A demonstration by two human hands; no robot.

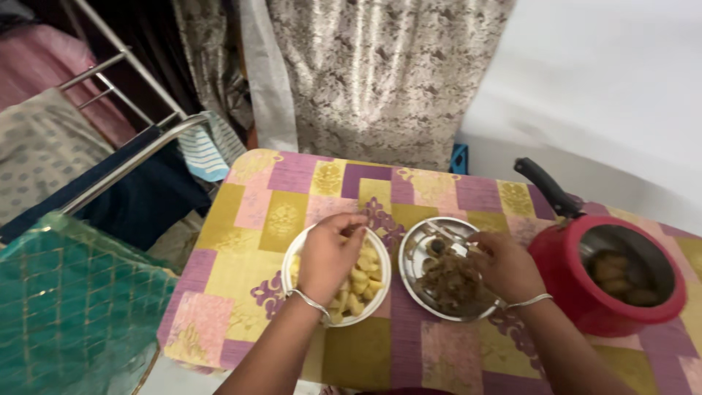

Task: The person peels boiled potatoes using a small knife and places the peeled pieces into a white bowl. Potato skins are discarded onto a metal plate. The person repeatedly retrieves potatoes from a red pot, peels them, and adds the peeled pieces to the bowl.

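My left hand (329, 252) hovers over a white bowl (291, 257) of pale yellow peeled potato pieces (362, 281), fingers curled with a small piece pinched at the tips. My right hand (504, 265) rests on the right side of a steel plate (413, 252) piled with brown peelings (453, 285), fingers bent inward; whether it holds anything is unclear. Both wrists wear a thin silver bangle.
A red pressure cooker (563, 260) with a black handle (547, 189) stands open at the right, brown potatoes (618, 274) inside. The small table (241, 241) has a patchwork cloth. Left are a metal rack (131, 157) with clothes and green fabric (66, 300); a curtain (380, 73) hangs behind.
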